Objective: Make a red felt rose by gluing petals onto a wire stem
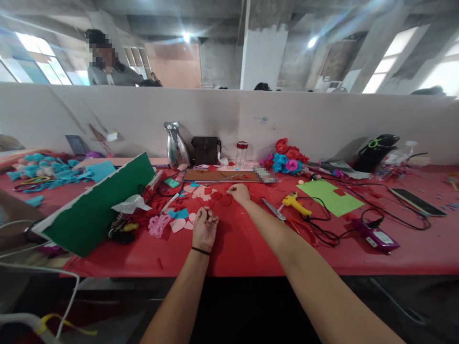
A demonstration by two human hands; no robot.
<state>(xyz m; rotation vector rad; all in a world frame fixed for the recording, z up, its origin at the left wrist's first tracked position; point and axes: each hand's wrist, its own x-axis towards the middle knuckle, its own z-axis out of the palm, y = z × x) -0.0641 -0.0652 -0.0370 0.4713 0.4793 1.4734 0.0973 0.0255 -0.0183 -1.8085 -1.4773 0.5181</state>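
My left hand (205, 227) is turned palm up over the red table, its fingers curled in. A bit of red shows at its fingertips, too small to make out. Farther forward and to the right, my right hand (239, 192) has its fingertips pressed together; what they hold, if anything, blends into the red surface. Red cut petals (216, 196) lie between the two hands. Pale pink petal pieces (178, 225) and blue pieces (179, 213) are left of my left hand, beside a pink openwork flower-shaped thing (159, 225).
Right of my right arm are scissors (274, 209), a yellow glue gun (297, 204), a green sheet (332, 197) and a purple power box (380, 239) with black cables. A green board (96, 205) stands left. Behind are a steel jug (176, 148), glass jar (242, 155) and fabric-like flowers (289, 157).
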